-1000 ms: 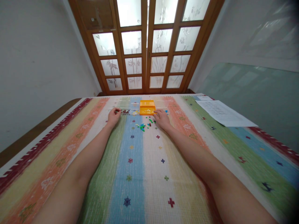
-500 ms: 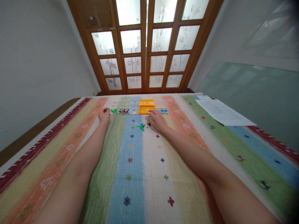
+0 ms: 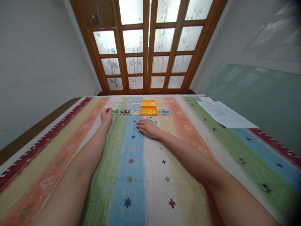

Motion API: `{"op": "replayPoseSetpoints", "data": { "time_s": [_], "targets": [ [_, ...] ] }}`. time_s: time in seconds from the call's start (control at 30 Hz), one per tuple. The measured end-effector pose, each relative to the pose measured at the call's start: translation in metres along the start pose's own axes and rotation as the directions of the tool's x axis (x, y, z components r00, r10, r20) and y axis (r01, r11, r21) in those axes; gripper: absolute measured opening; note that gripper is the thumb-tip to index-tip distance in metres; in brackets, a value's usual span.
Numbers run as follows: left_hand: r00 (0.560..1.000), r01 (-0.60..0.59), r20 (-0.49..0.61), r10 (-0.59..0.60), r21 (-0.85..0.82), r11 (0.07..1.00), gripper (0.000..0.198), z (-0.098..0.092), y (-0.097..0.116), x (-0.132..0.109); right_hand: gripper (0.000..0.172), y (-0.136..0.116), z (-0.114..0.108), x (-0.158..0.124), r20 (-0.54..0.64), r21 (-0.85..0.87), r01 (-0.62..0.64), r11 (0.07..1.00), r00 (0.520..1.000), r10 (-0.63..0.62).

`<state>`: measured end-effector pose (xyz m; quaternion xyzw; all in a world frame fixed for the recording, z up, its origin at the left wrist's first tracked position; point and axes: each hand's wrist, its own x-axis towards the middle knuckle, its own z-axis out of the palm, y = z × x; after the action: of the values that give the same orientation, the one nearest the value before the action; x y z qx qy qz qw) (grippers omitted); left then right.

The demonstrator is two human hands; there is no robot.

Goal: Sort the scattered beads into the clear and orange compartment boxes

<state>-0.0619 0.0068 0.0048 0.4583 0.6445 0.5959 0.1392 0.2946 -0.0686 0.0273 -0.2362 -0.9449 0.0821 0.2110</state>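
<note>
My right hand (image 3: 147, 127) lies flat, fingers stretched to the left, over the loose small coloured pieces (image 3: 152, 120) on the striped cloth; a few green and dark ones show beyond it. My left hand (image 3: 106, 114) rests curled on the cloth, just left of a clear divided tray (image 3: 124, 111) that holds green, dark red and pale pieces. An orange box (image 3: 148, 107) with small yellow pieces sits in the row's middle. More blue pieces (image 3: 164, 111) lie in a clear compartment to its right.
A striped woven cloth (image 3: 141, 175) covers the table. White printed sheets of paper (image 3: 221, 113) lie at the far right. A pane of glass (image 3: 254, 94) leans on the right wall. Wooden doors with frosted panes (image 3: 145, 47) stand behind the table.
My right hand slid left and toward me, from the orange box down onto the loose pieces. My left hand moved left off the clear tray and stayed there.
</note>
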Motion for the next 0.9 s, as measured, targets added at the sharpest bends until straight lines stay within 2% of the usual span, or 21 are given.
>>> {"op": "replayPoseSetpoints", "data": {
  "time_s": [0.13,0.3,0.53,0.7,0.8,0.9],
  "targets": [
    [1.000,0.011,0.011,-0.011,0.013,1.000,0.023,0.001,0.003,-0.005,0.035,0.000,0.001,0.001,0.004,-0.013,0.003,1.000,1.000,-0.003],
    [0.991,-0.108,0.085,0.100,0.091,0.990,0.021,0.005,0.006,-0.011,0.038,-0.001,0.000,0.000,-0.002,-0.014,0.006,1.000,1.000,-0.006],
    [0.934,-0.310,0.243,0.262,0.188,0.932,0.020,0.012,0.026,-0.032,0.044,0.020,-0.001,-0.002,-0.202,-0.012,-0.083,0.996,0.976,0.079],
    [0.828,-0.455,0.436,0.351,0.158,0.876,0.016,0.024,0.044,-0.055,0.043,0.046,-0.005,-0.006,-0.311,-0.011,-0.216,0.976,0.929,0.202],
    [0.732,-0.537,0.557,0.393,0.117,0.835,0.014,0.030,0.055,-0.068,0.044,0.062,-0.007,-0.009,-0.369,-0.020,-0.303,0.953,0.888,0.275],
    [0.642,-0.608,0.633,0.433,0.077,0.790,0.012,0.035,0.066,-0.080,0.045,0.076,-0.008,-0.011,-0.413,-0.006,-0.344,0.939,0.856,0.311]
  ]
}}
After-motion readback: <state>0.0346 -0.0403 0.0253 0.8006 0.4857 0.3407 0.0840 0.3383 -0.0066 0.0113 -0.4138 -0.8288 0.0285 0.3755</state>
